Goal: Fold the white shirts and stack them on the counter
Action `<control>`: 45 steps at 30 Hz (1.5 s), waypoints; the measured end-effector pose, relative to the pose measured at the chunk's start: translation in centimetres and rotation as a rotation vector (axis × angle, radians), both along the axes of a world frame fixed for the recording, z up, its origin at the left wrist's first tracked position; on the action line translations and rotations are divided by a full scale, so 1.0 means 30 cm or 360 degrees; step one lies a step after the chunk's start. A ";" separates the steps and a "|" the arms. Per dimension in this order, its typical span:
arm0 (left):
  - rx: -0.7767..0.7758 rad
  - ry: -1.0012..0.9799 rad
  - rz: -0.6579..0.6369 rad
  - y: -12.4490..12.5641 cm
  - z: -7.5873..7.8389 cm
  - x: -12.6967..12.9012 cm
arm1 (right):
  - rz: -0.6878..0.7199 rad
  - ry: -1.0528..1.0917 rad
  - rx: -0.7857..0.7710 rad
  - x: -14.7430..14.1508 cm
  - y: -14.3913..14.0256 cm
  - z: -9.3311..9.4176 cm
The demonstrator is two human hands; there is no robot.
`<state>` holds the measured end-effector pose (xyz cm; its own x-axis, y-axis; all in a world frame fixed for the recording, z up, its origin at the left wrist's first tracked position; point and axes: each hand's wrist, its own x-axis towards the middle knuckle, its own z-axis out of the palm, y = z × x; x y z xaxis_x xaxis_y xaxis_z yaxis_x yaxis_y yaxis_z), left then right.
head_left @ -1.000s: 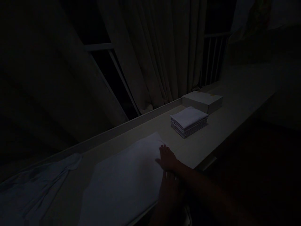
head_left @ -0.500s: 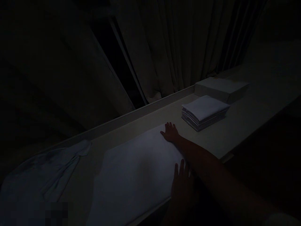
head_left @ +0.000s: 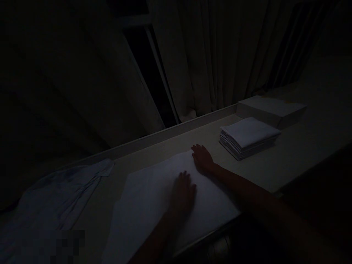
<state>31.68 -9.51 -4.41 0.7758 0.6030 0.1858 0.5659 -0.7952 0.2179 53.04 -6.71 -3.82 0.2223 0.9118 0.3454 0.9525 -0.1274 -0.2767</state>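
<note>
A white cloth (head_left: 150,198) lies flat on the table (head_left: 261,167); the right hand (head_left: 202,159), open, empty, is at its far corner; the left hand (head_left: 183,194), open, empty, blurred, is over its middle; beyond, folded cloths (head_left: 249,132); a box (head_left: 271,106) with yellowish marks, too dim to read.

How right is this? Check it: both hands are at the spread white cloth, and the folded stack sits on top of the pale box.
Wrong on one point: the folded stack is not on top of the pale box but on the table in front of it, as the head view shows. The left hand and right hand are at the spread white cloth.
</note>
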 end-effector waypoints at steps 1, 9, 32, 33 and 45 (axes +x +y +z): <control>0.0059 0.0066 0.0119 0.093 0.010 -0.015 | 0.0151 -0.0010 -0.0050 -0.029 0.007 0.005; 0.0177 0.0350 0.0396 0.432 -0.102 -0.102 | 0.0237 0.0061 -0.0285 -0.196 0.104 -0.117; 0.0385 0.0114 0.0075 0.071 -0.063 -0.585 | 0.0220 -0.0215 -0.0035 -0.142 -0.721 -0.028; 0.0426 0.0142 0.0058 0.013 -0.095 -0.688 | 0.0269 -0.0239 -0.0066 -0.133 -0.788 -0.031; 0.0538 0.0316 0.0590 -0.281 -0.173 -0.892 | 0.0253 -0.0461 -0.0075 -0.085 -0.863 -0.237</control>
<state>4.91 -17.93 -9.61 0.5622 0.7751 0.2884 0.8262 -0.5415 -0.1555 50.49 -32.60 -10.92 -0.0254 0.9436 0.3301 0.9997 0.0229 0.0113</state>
